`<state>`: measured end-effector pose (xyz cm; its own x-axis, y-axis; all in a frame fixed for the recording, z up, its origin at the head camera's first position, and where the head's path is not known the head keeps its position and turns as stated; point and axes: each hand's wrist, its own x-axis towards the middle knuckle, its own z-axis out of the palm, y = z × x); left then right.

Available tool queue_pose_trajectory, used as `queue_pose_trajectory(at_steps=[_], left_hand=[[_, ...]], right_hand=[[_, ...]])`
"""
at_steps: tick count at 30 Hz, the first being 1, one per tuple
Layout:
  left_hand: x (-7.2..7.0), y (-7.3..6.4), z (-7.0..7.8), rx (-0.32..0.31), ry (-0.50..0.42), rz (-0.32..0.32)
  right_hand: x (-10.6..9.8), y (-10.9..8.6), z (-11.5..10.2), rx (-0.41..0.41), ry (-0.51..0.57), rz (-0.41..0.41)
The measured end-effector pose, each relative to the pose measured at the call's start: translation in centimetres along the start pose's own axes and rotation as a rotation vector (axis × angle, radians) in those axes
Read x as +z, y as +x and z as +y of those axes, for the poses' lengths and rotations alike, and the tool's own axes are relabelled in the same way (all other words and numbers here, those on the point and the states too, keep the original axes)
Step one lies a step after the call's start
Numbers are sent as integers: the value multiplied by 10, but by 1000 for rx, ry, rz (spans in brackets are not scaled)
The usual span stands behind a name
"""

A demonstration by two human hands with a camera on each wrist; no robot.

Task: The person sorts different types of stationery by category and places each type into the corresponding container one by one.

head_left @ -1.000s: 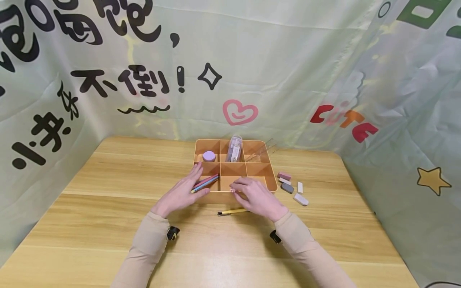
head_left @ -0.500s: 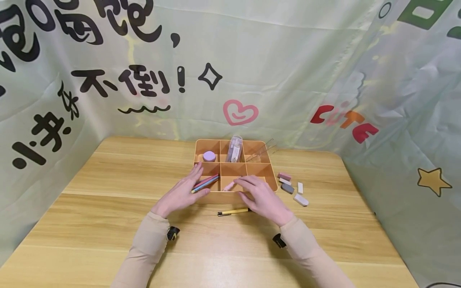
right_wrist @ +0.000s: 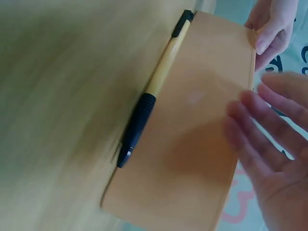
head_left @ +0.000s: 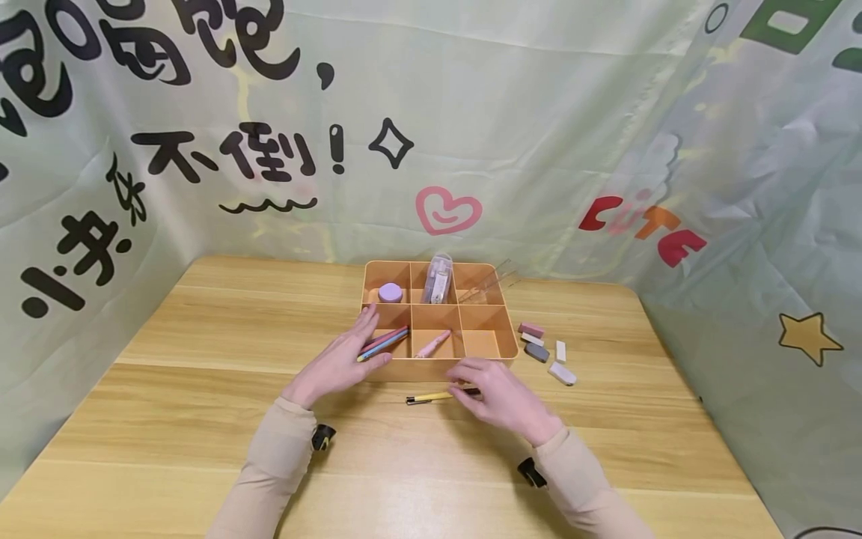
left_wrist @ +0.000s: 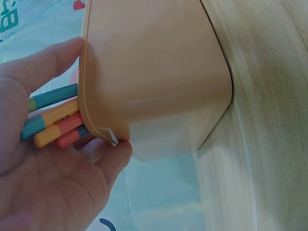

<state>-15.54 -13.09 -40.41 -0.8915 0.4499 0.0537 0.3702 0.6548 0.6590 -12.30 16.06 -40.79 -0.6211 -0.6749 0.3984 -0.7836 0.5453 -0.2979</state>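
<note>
My left hand (head_left: 346, 358) is at the left front corner of an orange storage box (head_left: 404, 370) with six compartments. Its thumb and fingers touch the rim on two sides of that corner, as the left wrist view shows. Several coloured pencils (left_wrist: 60, 130) stick out over the rim beside that palm. A pink pen (head_left: 433, 343) lies slanted in the front middle compartment. Just in front of the box, a yellow-and-black pen (right_wrist: 159, 79) lies on the table. My right hand (head_left: 501, 397) hovers near its right end, fingers spread and holding nothing.
The box's back row holds a round purple item (head_left: 390, 293), a clear-and-purple case-like item (head_left: 438, 280) and thin transparent strips (head_left: 486, 283). Several erasers (head_left: 536, 352) lie right of the box on the wooden table (head_left: 222, 359). Printed cloth (head_left: 525, 150) hangs behind.
My right hand has let go of the pink pen, which now lies in the front middle compartment. That hand has moved back toward the yellow-and-black pen. The left hand has stayed put.
</note>
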Motion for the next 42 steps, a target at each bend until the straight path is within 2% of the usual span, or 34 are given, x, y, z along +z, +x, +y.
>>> queue_pose_trajectory(at_steps=[4, 10, 31, 42], left_hand=[[0, -1, 0, -1, 2, 3], [0, -1, 0, 2, 1, 8], [0, -1, 0, -1, -7, 0], [0, 0, -1, 1, -7, 5]], right_hand=[[4, -3, 0, 70, -12, -113], [9, -5, 3, 102, -32, -174], [13, -6, 10, 118, 5, -215], [15, -7, 13, 105, -5, -197]])
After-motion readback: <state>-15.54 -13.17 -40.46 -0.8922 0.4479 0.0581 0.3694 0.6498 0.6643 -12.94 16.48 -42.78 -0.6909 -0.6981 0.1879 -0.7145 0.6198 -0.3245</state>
